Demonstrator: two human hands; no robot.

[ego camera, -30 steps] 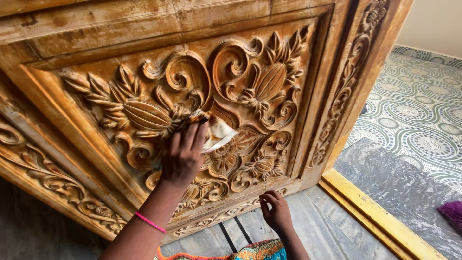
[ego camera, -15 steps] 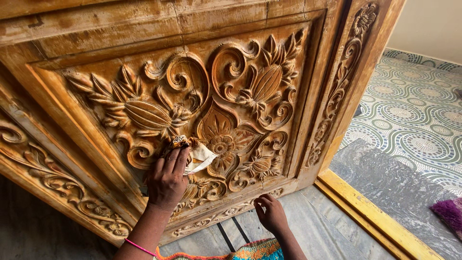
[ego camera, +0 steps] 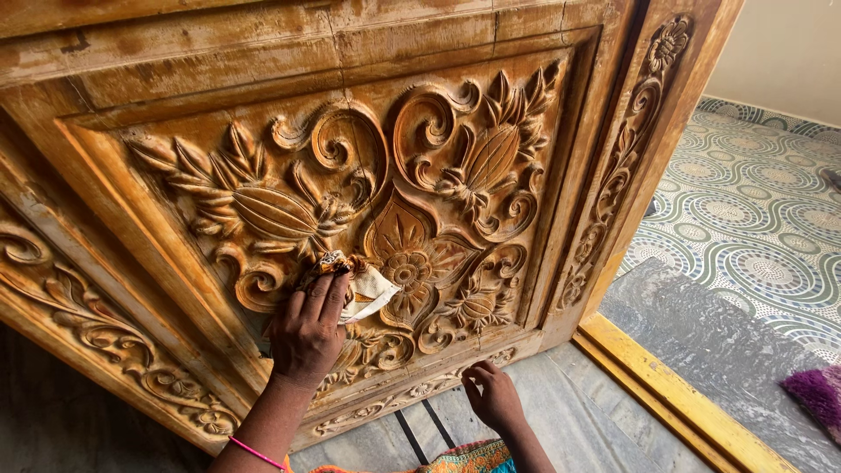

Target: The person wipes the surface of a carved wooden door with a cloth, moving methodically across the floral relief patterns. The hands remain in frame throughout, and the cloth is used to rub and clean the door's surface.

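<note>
Patterned tiled floor point(ego camera: 753, 210), yellow door frame strip point(ego camera: 674, 394), grey stone threshold point(ego camera: 701, 324), possibly a purple mat point(ego camera: 819, 394)

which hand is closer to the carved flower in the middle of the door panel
Left. The left hand presses a stained rag against the carving just left of the carved flower. The right hand rests lower down, on the door's bottom edge, well below the flower.

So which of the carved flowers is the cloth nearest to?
The round daisy-like flower at the panel's centre, just right of the cloth under the left hand. The two big pointed buds sit higher up, farther off.
</note>
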